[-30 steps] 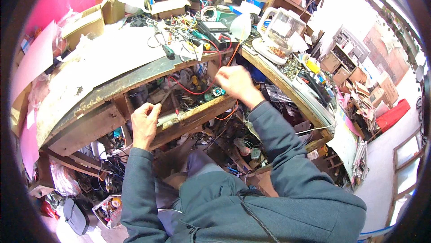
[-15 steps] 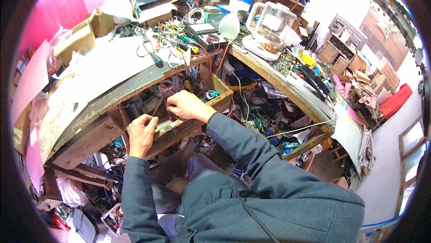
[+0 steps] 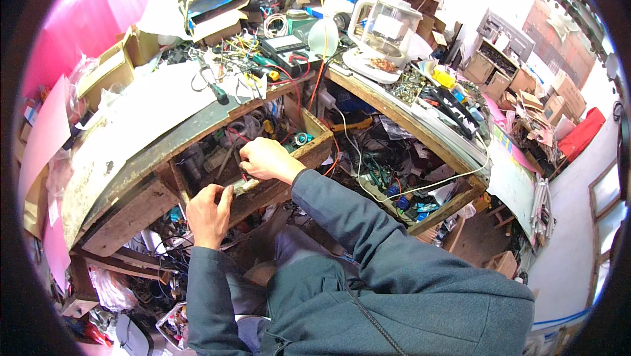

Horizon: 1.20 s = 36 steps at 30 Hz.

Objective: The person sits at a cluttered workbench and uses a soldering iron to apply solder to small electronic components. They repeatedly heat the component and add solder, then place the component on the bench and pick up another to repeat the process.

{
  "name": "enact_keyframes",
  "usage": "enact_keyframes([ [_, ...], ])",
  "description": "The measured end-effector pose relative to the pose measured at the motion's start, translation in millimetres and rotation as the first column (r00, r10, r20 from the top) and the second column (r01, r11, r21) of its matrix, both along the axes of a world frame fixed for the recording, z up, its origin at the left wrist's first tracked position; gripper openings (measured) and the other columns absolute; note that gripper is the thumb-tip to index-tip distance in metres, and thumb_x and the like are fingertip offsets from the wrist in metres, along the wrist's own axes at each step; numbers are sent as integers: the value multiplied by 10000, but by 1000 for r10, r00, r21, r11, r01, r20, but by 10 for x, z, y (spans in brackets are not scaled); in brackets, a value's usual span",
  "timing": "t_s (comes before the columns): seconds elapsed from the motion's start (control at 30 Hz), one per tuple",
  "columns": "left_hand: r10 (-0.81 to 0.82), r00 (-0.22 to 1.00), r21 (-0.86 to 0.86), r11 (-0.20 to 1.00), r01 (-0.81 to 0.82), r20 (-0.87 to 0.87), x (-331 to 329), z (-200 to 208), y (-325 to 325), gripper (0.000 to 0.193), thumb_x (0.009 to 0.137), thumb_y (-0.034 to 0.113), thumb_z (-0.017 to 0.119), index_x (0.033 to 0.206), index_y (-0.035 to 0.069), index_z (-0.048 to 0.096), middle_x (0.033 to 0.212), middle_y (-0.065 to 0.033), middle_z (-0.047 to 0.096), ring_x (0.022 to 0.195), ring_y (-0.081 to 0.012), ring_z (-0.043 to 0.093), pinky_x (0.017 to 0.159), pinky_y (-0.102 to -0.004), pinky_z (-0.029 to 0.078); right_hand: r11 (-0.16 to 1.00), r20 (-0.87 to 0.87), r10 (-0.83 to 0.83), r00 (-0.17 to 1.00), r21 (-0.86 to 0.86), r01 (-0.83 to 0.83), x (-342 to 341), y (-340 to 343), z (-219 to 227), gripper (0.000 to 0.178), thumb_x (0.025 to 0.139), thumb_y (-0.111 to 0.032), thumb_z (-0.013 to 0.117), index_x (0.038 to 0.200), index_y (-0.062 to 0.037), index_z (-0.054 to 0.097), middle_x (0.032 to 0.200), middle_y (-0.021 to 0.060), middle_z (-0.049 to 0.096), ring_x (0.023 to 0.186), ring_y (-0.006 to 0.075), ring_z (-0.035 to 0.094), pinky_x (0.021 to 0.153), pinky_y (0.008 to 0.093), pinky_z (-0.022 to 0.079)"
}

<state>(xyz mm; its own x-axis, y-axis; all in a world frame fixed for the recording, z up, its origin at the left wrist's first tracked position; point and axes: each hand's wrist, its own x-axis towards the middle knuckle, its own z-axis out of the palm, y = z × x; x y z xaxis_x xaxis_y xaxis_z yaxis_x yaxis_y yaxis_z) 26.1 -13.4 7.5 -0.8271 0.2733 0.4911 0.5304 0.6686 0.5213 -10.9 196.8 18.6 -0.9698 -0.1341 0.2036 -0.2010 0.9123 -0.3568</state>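
Note:
My right hand (image 3: 268, 159) is over the open wooden drawer (image 3: 314, 143) under the bench, its fingers bent and pressed together. A small reddish bit shows beneath its fingertips, too small to name. Close by on the left, my left hand (image 3: 208, 216) is at the drawer's front edge with fingers curled and thumb against them. Whatever it holds, if anything, is hidden. Inside the drawer lie jumbled dark parts, red wires and a teal ring-shaped roll (image 3: 303, 139).
On the bench stand a meter-like black box (image 3: 287, 45), tangled wires, a green-handled tool (image 3: 219, 93) and a clear jug (image 3: 389, 30) on a white base. A second open drawer (image 3: 448, 209) full of parts is to the right. A white cable (image 3: 434, 191) crosses it.
My left hand has drawn slightly toward me, widening the gap between the hands. My right hand stays over the drawer, still closed. The whole view has shifted a little.

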Motion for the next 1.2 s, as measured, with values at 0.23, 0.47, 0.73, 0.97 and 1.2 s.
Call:
enact_keyframes([
  [0.23, -90, 989, 35, 995, 94, -118, 254, -98, -113, 281, 879, 226, 691, 1061, 15, 654, 946, -159, 681, 821, -319, 663, 741, -378, 518, 997, -36, -3, 999, -78, 0, -29, -4, -65, 229, 774, -235, 608, 835, -50, 729, 831, 223, 690, 831, 402, 676, 787, 484, 539],
  [0.47, -122, 989, -61, 991, 117, -85, 420, -167, -169, 541, 801, 252, 750, 1262, 38, 566, 1250, -177, 588, 1173, -373, 521, 1045, -470, 366, 994, -72, -7, 997, -108, -1, -37, 38, -91, 224, 780, -235, 604, 830, -56, 729, 825, 222, 688, 827, 402, 675, 783, 483, 540],
  [0.73, -144, 982, 82, 984, 155, -125, 878, -339, -295, 537, 785, 104, 730, 1284, 12, 555, 1307, -189, 553, 1233, -382, 508, 1068, -454, 387, 853, -384, -10, 923, -485, -193, 8, 131, -80, 279, 860, -287, 664, 780, -22, 700, 708, 177, 657, 654, 315, 671, 610, 395, 509],
  [0.97, -43, 913, 429, 891, -149, 407, 1438, -1412, -934, 439, 879, 104, 688, 1294, 32, 566, 733, -28, 645, 625, -75, 550, 586, -245, 461, 665, 34, 455, 890, -678, -314, 957, 51, -411, 207, 887, -216, 684, 803, -27, 688, 678, 31, 655, 644, 101, 560, 608, 302, 463],
  [1.2, -174, 766, 657, 649, -383, 619, 1468, -2215, -1130, 363, 970, 147, 614, 1299, 25, 521, 644, 34, 541, 551, -26, 433, 503, -191, 312, 884, 229, -220, 948, -363, 293, 828, 472, -2598, 486, 973, -509, 495, 998, -53, 663, 1024, 217, 668, 956, 395, 642, 832, 464, 512],
])
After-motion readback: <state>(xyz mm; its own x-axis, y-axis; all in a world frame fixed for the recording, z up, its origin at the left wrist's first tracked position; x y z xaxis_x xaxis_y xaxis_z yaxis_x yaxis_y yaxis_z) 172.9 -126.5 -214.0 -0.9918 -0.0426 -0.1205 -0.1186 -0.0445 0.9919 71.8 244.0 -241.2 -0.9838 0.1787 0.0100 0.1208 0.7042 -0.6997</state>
